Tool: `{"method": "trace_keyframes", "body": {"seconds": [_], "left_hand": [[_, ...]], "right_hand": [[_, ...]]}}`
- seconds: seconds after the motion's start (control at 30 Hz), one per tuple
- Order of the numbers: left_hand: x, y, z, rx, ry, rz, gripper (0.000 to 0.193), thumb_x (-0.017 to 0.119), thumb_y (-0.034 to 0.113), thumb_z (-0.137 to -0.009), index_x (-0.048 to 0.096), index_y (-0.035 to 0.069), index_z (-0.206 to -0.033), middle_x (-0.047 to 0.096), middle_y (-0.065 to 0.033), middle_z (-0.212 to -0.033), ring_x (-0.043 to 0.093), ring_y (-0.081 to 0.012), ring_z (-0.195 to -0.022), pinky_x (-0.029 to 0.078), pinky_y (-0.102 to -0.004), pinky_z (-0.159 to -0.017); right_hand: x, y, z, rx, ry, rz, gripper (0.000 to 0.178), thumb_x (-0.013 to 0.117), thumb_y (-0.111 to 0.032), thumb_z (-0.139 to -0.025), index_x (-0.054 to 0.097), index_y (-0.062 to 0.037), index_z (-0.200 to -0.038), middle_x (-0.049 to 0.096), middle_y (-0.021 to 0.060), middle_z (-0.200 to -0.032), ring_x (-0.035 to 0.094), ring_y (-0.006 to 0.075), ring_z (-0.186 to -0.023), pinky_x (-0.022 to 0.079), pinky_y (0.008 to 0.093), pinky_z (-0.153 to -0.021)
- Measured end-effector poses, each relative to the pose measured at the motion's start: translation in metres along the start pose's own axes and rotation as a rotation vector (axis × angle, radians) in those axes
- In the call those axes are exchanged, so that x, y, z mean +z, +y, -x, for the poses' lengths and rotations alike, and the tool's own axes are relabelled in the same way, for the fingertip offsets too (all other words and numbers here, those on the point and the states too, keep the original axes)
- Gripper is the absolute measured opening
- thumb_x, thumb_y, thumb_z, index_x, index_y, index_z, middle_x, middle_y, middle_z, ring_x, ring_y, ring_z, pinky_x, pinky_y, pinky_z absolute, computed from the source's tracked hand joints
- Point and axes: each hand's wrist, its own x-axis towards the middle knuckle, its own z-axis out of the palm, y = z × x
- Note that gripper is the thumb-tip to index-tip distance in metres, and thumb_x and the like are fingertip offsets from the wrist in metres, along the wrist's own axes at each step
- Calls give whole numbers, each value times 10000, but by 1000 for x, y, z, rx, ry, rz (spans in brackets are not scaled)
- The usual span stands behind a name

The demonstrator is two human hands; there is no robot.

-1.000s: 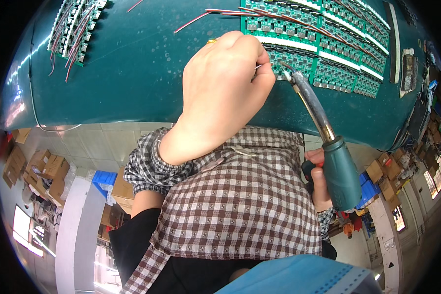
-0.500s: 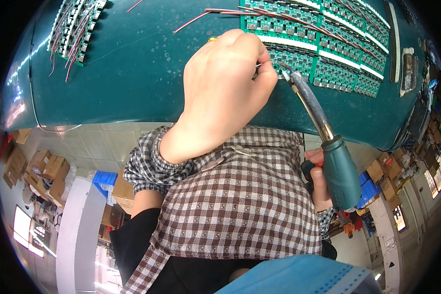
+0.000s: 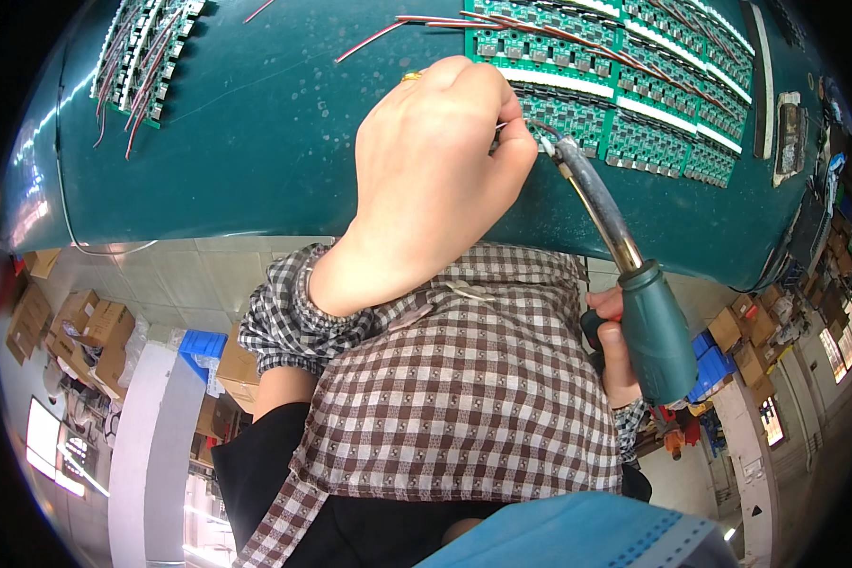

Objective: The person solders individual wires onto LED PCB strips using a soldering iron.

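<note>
My left hand [image 3: 435, 161] is closed in a pinch at the near edge of the green circuit boards [image 3: 563, 109]. A thin dark red wire [image 3: 542, 125] shows at its fingertips, mostly hidden by the fingers. My right hand [image 3: 617, 346] is wrapped round the green handle of a soldering iron [image 3: 658, 331]. The iron's bent metal shaft reaches up and left, its tip beside the left fingertips, by the wire and the board edge. Whether the tip touches the wire or a board, I cannot tell.
Loose red and black wires [image 3: 587, 45] lie across the boards. A second stack of boards with wires [image 3: 147, 62] sits at the far left of the green tabletop [image 3: 256, 151]. A dark bar [image 3: 757, 85] and a small worn block [image 3: 789, 137] are at the right.
The soldering iron's shaft has shifted very slightly left at the tip end. The wire's end by the tip looks more curved. My left hand stays in place.
</note>
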Motion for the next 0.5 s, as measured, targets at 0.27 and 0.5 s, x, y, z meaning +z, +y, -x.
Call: {"method": "trace_keyframes", "body": {"seconds": [0.27, 0.5], "left_hand": [[1, 0, 0, -1, -2, -1, 103, 673, 42, -695, 585, 77, -737, 478, -17, -632, 500, -174, -567, 402, -308, -510], [0, 0, 1, -5, -1, -6, 103, 674, 44, -695, 584, 78, -732, 477, -15, -630, 494, -170, -555, 397, -304, -501]], "right_hand": [[1, 3, 1, 49, 26, -97, 417, 838, -85, -682, 625, 12, -1027, 690, 96, -887, 671, 168, -820, 537, 278, -758], [0, 5, 2, 26, 9, -86, 425, 837, -75, -681, 619, 20, -1033, 689, 102, -887, 672, 170, -828, 540, 281, -760]]}}
